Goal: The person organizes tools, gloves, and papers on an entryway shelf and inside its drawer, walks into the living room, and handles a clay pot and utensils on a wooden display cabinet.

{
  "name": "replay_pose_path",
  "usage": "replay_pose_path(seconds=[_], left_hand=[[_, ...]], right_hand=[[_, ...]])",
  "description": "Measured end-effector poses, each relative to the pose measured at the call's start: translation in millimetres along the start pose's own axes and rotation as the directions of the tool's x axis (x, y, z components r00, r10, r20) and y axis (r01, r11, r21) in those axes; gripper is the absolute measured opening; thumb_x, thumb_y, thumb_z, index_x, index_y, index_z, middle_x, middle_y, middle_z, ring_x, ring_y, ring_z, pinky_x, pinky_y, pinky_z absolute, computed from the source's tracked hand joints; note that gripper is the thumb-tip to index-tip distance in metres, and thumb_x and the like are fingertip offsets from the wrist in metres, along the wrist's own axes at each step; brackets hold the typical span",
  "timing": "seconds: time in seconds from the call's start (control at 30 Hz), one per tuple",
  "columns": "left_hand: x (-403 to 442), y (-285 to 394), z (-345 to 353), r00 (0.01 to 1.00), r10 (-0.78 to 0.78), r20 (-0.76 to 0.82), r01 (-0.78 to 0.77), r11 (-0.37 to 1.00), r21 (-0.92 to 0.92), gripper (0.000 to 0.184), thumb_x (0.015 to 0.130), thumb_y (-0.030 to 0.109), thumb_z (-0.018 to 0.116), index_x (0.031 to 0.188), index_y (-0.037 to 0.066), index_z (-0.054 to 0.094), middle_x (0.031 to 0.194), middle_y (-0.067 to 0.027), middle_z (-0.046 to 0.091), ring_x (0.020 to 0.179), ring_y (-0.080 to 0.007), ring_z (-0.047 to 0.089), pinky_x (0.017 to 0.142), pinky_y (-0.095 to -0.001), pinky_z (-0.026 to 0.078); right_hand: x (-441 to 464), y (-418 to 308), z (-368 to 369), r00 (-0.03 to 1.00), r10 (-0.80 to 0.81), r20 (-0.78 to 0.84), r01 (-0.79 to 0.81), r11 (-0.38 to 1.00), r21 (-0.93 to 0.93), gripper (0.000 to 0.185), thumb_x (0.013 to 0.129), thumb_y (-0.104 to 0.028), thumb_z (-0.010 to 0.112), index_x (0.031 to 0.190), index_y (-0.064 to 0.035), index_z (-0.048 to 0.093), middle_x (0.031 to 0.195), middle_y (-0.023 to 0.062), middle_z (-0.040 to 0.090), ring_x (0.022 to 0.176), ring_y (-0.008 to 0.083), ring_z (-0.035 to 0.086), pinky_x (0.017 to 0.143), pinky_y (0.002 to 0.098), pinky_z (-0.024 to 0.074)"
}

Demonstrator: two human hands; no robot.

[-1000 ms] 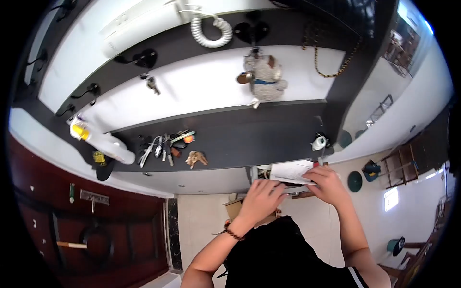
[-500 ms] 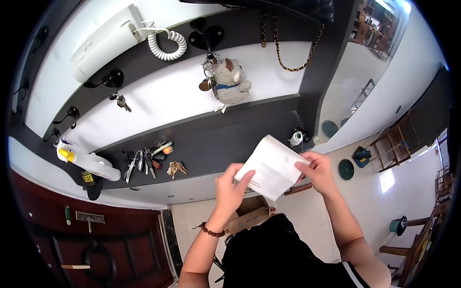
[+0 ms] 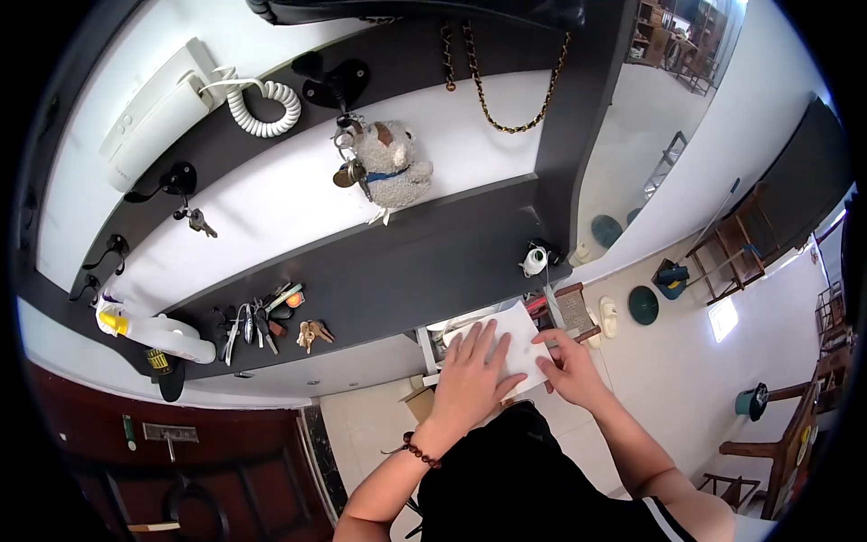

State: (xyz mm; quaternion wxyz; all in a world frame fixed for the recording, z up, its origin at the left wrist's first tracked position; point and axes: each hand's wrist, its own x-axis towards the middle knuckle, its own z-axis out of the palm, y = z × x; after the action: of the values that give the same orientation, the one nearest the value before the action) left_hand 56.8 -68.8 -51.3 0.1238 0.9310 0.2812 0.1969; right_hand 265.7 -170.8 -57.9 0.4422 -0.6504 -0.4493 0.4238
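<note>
i have the white paper (image 3: 518, 327) lying under and between the two hands, over the drawer (image 3: 428, 354) that stands pulled out at the front edge of the dark grey tabletop (image 3: 406, 262). the left hand (image 3: 471, 375) is palm down on it: i see the fingers laid across the paper's left part, straight and slightly spread, tips pointing away from the body, with the thumb stretched sideways along the near edge. most of that side of the sheet is covered by them.

the right hand (image 3: 571, 369) is at the opposite edge, thumb and forefinger parted in my view, their tips right at the paper's border. i cannot tell from up here whether that hand pinches the sheet or only touches it, since its lower fingers are partly hidden. the middle of the paper shows bare between the hands, its far corner clear of all the fingers.

a beaded bracelet (image 3: 423, 452) sits on the left wrist. on the tabletop, well to the left of the paper, i make out a cluster of keys (image 3: 262, 318), some brass keys (image 3: 313, 335) and a spray bottle (image 3: 172, 339).
</note>
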Motion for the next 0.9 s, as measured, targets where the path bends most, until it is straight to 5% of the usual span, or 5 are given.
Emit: replay_pose_path(seconds=[0.27,0.43,0.63,0.77,0.9], left_hand=[[3.4,-11.7,-3.6,0.996,0.027,0.087,-0.03,0.999,0.037,0.087,0.1,0.06,0.072,0.155,-0.005,0.055,0.163,-0.0266,0.053,0.152,-0.0399,0.051,0.127,-0.0569,0.038],[6.4,-40.0,6.0,0.99,0.071,0.124,-0.079,0.995,0.054,0.076,0.107,0.049,0.067,0.161,-0.001,0.05,0.165,-0.024,0.053,0.153,-0.0372,0.051,0.127,-0.0566,0.039],[15.6,-54.3,9.1,0.996,0.001,0.092,-0.001,1.0,0.005,0.069,0.11,0.044,0.063,0.162,0.0,0.051,0.161,-0.0206,0.057,0.15,-0.0374,0.053,0.126,-0.055,0.038],[20.4,-48.6,13.0,0.964,-0.22,0.148,0.213,0.975,0.063,0.065,0.112,0.043,0.061,0.16,0.0,0.053,0.16,-0.0197,0.058,0.148,-0.0367,0.055,0.127,-0.0553,0.037],[11.3,-47.4,9.4,0.983,-0.161,0.082,0.158,0.986,0.052,0.061,0.111,0.04,0.062,0.155,-0.002,0.057,0.159,-0.0216,0.059,0.149,-0.0405,0.054,0.124,-0.0595,0.038]], right_hand=[[24.5,3.4,14.9,0.984,-0.008,-0.178,0.01,1.0,0.011,0.021,0.102,0.003,0.063,0.122,-0.0047,0.065,0.065,0.0098,0.067,0.054,0.0182,0.069,0.052,0.0344,0.0506],[35.4,-3.1,17.4,0.908,-0.392,-0.15,0.216,0.743,-0.633,0.015,0.098,-0.008,0.073,0.113,-0.01,0.071,0.068,0.0102,0.063,0.061,0.0304,0.068,0.058,0.0447,0.0532],[58.9,3.3,-2.0,0.748,-0.663,0.028,0.497,0.531,-0.686,0.029,0.096,-0.022,0.081,0.121,-0.0085,0.079,0.089,0.0103,0.072,0.08,0.0334,0.069,0.075,0.0447,0.0531],[50.0,-5.2,3.4,0.866,-0.494,0.077,0.408,0.61,-0.679,0.039,0.098,-0.028,0.08,0.131,-0.009,0.079,0.091,0.0105,0.071,0.087,0.0345,0.07,0.086,0.0468,0.0535],[56.9,4.3,8.5,0.893,-0.45,0.013,0.326,0.628,-0.706,0.038,0.1,-0.026,0.077,0.134,-0.0104,0.079,0.092,0.0103,0.072,0.087,0.0341,0.072,0.083,0.0473,0.0548]])
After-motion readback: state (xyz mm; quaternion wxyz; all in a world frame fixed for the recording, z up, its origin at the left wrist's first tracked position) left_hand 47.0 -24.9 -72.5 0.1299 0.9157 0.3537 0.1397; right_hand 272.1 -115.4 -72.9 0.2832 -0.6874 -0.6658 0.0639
